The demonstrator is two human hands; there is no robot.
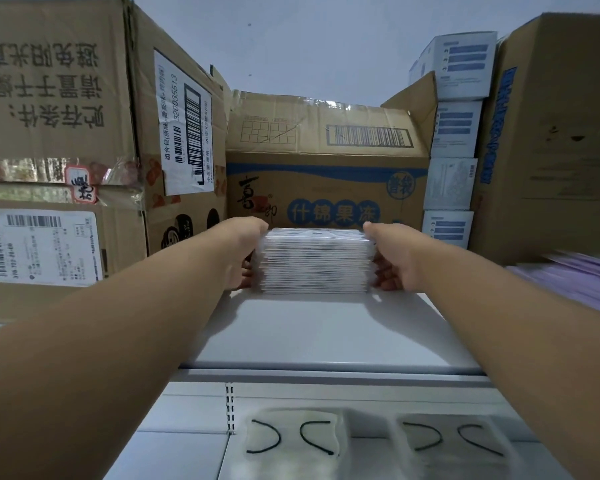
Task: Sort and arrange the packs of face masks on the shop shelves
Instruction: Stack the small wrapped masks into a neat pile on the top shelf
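Note:
A thick stack of clear-wrapped face mask packs (314, 261) stands on the white top shelf (326, 334), just in front of a cardboard box. My left hand (241, 249) grips the stack's left end, thumb over the top and fingers curled underneath. At the right end, my right hand (394, 259) holds it the same way. Below the shelf edge lie two flat packs with black ear loops, one (293, 436) at centre and another (454, 439) to its right.
A brown box with blue print (326, 174) stands behind the stack. Large cartons (59, 133) fill the left side. White and blue mask boxes (456, 133) are piled at right beside a tall carton (555, 140). Purple packs (575, 275) lie at the right.

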